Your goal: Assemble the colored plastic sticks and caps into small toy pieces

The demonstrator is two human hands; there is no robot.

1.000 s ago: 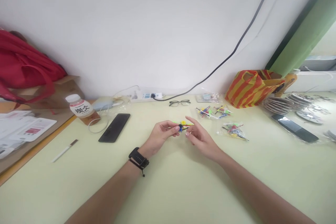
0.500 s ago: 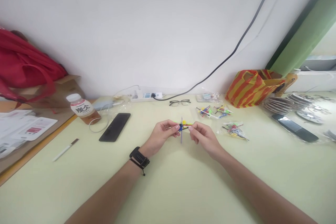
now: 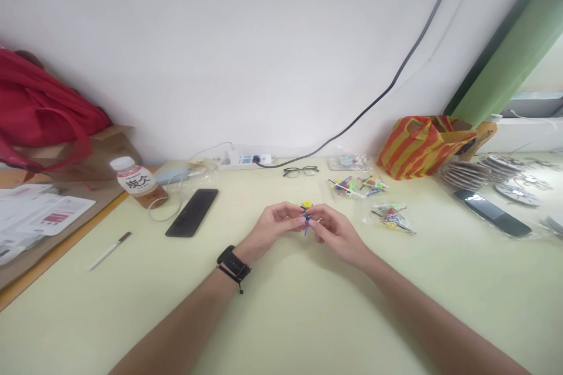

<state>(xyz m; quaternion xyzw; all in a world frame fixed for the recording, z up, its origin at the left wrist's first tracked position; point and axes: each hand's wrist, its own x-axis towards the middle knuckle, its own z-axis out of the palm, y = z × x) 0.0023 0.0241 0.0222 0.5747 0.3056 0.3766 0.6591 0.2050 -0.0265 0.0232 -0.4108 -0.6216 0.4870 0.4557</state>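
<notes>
Both my hands meet over the middle of the table around a small blue plastic toy piece (image 3: 307, 220). My left hand (image 3: 277, 225), with a black watch (image 3: 233, 263) on its wrist, pinches the piece from the left between thumb and fingers. From the right, my right hand (image 3: 338, 233) pinches it too, its fingertips nearly touching those of the left. A thin blue part points down toward me. Just behind the fingertips shows a yellow round part (image 3: 307, 204); whether it is joined to the blue piece I cannot tell.
Clear bags of colourful plastic parts (image 3: 391, 218) lie right of my hands. Glasses (image 3: 301, 171) and a power strip (image 3: 246, 161) are near the wall. A phone (image 3: 192, 212), a bottle (image 3: 138, 183) and a pen (image 3: 109, 251) lie left. A striped bag (image 3: 422, 149) stands back right.
My right hand has moved left, closing up to my left hand at the blue piece. The long thin red and black parts between the hands no longer show, and the blue piece has turned.
</notes>
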